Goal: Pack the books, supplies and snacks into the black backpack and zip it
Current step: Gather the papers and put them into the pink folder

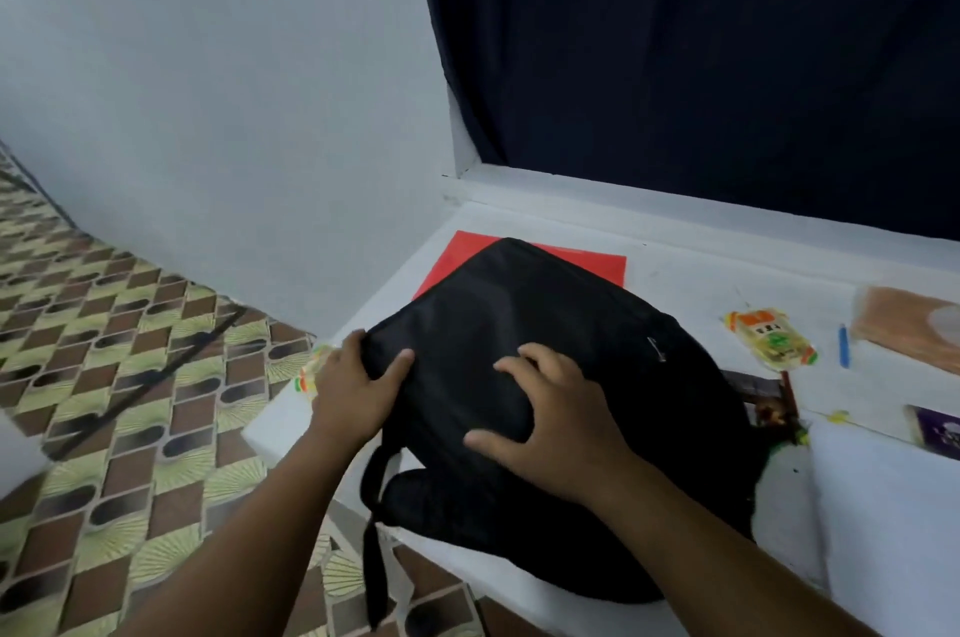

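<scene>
Lying flat on the white desk (pixel 883 506), the black backpack (pixel 571 376) is overhanging the near edge, its strap (pixel 375 558) dangling below toward the patterned floor (pixel 130 376); the left hand (pixel 358 389) is gripping the backpack's left corner, thumb on top and fingers curled round the side; the right hand (pixel 558 421) is pressing on the top panel with fingers spread and slightly bent, clutching nothing that can be made out. A red sheet (pixel 597 260) is lying partly under the backpack's far end, near the window ledge (pixel 675 215); a dark curtain (pixel 701 65) is hanging behind it. To the right, a yellow snack packet (pixel 771 337) is lying apart from the backpack, with a blue pen (pixel 843 345) just beside it and a tan packet (pixel 909 330) near the frame's edge; a brown wrapper (pixel 769 402) is touching the backpack's right side; a purple item (pixel 940 428) is being cut off by the frame. Another yellow packet (pixel 310 371) is sitting at the desk's left edge, just beside the left hand. Bare desk is showing between the backpack and the right-hand items.
</scene>
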The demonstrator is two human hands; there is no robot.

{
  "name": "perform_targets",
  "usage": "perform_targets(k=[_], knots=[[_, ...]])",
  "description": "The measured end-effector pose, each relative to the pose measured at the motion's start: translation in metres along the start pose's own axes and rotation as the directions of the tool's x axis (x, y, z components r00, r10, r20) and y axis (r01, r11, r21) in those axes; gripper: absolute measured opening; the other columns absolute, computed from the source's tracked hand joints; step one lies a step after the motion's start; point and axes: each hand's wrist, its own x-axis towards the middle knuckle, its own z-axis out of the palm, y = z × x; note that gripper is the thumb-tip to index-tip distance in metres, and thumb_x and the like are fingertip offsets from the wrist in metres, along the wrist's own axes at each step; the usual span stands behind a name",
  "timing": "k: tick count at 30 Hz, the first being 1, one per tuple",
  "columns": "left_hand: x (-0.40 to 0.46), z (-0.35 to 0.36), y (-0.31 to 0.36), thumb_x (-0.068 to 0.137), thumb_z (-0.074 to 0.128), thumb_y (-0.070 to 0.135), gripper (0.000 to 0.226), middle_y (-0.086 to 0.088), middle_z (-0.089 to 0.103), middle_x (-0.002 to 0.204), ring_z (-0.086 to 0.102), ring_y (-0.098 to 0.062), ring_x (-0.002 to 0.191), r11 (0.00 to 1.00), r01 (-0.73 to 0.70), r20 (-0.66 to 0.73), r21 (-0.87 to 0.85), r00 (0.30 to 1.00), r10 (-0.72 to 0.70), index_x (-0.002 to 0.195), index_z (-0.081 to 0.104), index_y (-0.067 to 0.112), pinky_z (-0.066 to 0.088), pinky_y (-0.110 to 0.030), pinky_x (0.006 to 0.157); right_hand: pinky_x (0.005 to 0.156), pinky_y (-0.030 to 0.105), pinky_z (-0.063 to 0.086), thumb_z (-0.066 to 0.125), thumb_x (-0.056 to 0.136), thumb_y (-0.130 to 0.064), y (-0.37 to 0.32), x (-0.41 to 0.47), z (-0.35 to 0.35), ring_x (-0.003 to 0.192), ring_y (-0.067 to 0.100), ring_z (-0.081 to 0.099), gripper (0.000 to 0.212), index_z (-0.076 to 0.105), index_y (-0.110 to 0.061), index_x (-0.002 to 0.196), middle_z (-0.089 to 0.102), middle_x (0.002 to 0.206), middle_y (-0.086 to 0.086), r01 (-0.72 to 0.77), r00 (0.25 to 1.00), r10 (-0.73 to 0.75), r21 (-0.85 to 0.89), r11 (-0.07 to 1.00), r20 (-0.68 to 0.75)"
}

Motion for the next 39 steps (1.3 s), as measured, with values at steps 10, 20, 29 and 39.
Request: perform_targets(k=[10,20,29,39], knots=[[0.034,-0.008,-0.01,0.079,0.078,0.051,0.053,0.004,0.064,0.097,0.065,-0.008,0.083,0.982,-0.075,0.097,-0.173,0.991,0.093,0.11,0.048,0.019,0.051,-0.024,0.065,0.117,0.056,0.022,0.072,0.063,-0.058,-0.03,0.025,0.016,0.148,0.028,0.016,0.071,0.047,-0.044,0.127,0.034,0.149,-0.025,-0.154,0.975,0.15,0.017,0.988,0.167],[0.053,-0.021,-0.038,0.098,0.056,0.018,0.015,-0.012,0.069,0.097,0.067,-0.021,0.076,0.908,0.033,0.195,-0.417,0.979,0.054,0.113,0.058,0.022,0.056,-0.034,0.069,0.071,0.038,0.056,0.084,0.066,-0.028,-0.012,0.063,-0.027,0.068,0.007,0.065,0.017,0.071,-0.034,0.074,0.068,0.069,-0.012,-0.198,0.972,0.212,0.14,0.97,-0.096],[0.042,0.004,-0.069,0.08,0.061,0.071,0.059,0.014,0.049,0.137,0.033,-0.02,0.133,0.787,-0.472,0.406,0.397,0.859,0.311,0.129,0.061,0.039,0.026,-0.044,0.107,0.072,0.036,0.058,0.083,0.075,-0.017,-0.012,0.078,-0.049,0.072,0.01,0.067,0.017,0.074,-0.03,0.072,0.07,0.073,-0.011,-0.174,0.942,0.22,0.195,0.965,-0.253],[0.035,0.019,-0.05,0.082,0.063,0.067,0.063,0.007,0.051,0.134,0.037,-0.021,0.128,0.773,-0.409,0.364,0.485,0.898,0.247,0.135,0.06,0.032,0.025,-0.042,0.103,0.075,0.033,0.056,0.08,0.078,-0.014,-0.015,0.095,-0.078,0.075,0.011,0.066,0.013,0.075,-0.026,0.075,0.07,0.075,-0.013,-0.187,0.906,0.257,0.226,0.956,-0.336]])
